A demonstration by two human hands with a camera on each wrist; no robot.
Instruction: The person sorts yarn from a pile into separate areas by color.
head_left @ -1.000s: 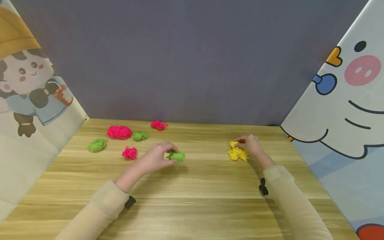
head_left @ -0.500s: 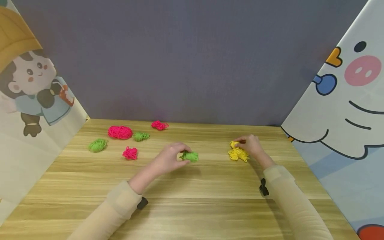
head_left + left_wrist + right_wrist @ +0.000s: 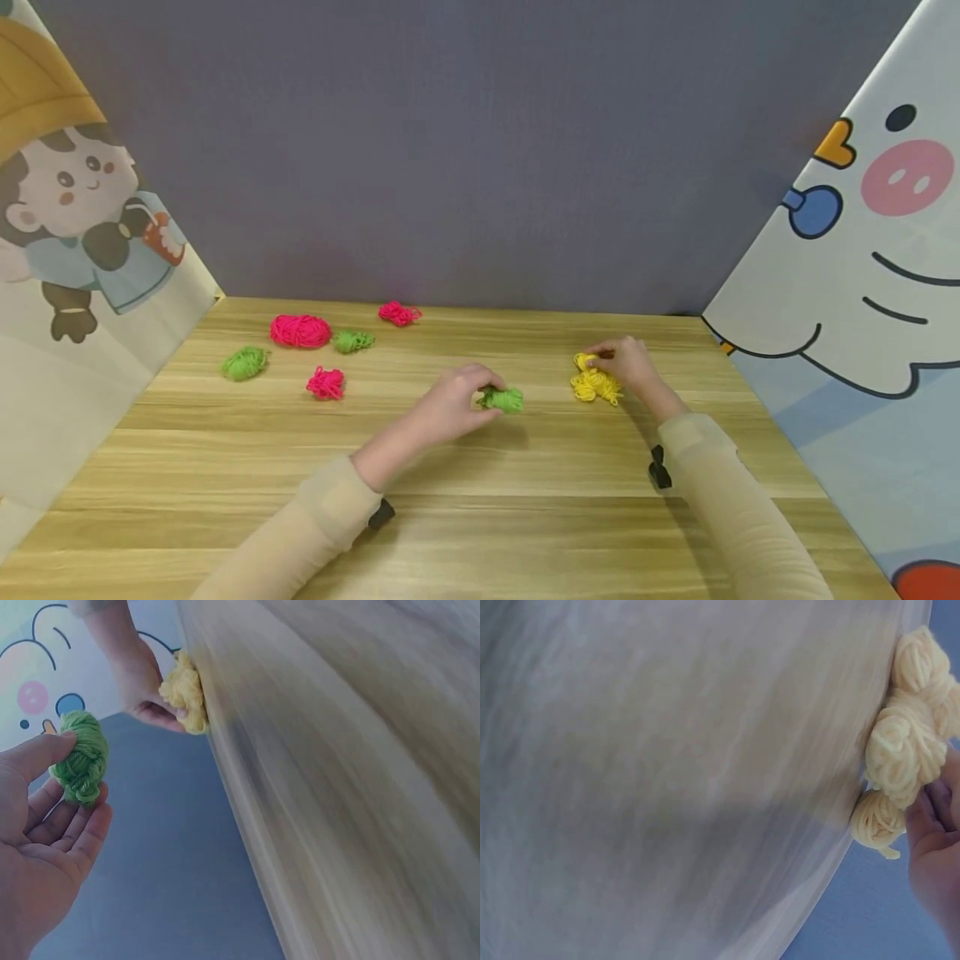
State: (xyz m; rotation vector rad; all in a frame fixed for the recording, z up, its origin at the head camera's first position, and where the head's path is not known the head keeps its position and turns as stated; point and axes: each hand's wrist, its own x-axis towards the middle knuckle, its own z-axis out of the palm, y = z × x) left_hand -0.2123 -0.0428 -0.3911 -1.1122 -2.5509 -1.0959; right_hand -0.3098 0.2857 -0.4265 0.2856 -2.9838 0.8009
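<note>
Since a second ago our left hand (image 3: 450, 410) has carried its small green yarn bundle (image 3: 502, 399) rightward across the wooden table (image 3: 480, 517), closing much of the gap to the yellow yarn; our right hand has not shifted. Nearest us, two beige sleeves (image 3: 300, 542) reach forward over the table. Our left hand pinches the green bundle between thumb and curled fingers just above the table's middle; the left wrist view shows the thumb on top and the fingertips (image 3: 90, 825) cupping it from below. To its right, near but apart, sits a cluster of yellow yarn bundles (image 3: 594, 383). Our right hand (image 3: 628, 362) rests against that cluster's far right side, fingers curled onto the topmost yellow bundle; the right wrist view shows three pale bundles (image 3: 904, 750) with fingers touching them. Farther back on the left lie a small pink bundle (image 3: 325, 382), a green ball (image 3: 243, 363), a larger pink ball (image 3: 300, 331), another small green bundle (image 3: 352, 340), and a pink bundle (image 3: 398, 313) nearest the grey backdrop (image 3: 480, 150)
</note>
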